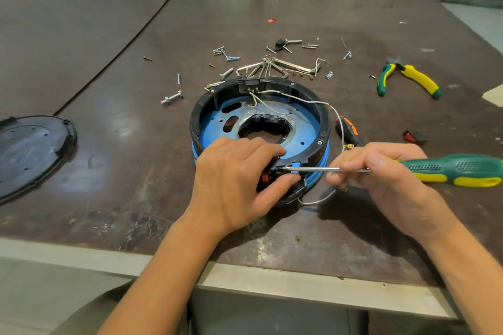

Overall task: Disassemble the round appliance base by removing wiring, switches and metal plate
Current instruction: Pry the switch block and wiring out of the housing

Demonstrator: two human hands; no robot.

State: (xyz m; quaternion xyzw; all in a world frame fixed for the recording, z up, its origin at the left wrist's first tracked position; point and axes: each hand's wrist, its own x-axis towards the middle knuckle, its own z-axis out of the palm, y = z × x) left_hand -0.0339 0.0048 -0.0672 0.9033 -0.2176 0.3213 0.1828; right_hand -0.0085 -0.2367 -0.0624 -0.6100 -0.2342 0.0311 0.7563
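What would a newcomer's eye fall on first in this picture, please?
Most likely the round black-and-blue appliance base in the middle of the table, its near rim gripped by the left hand at a red switch. Next, the right hand holding a green-and-yellow screwdriver, its tip at that switch. Loose screws lie behind, pliers at far right, a black cover at left.

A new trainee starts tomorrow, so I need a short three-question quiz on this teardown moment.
1. True or false: the right hand holds the screwdriver while the left hand grips the round base.
2. Which tool lies beyond the right hand on the table? A pliers; B hammer; C wrench.
3. Fill in: the metal plate inside the round base is ___.
Key: 1 true; 2 A; 3 blue.
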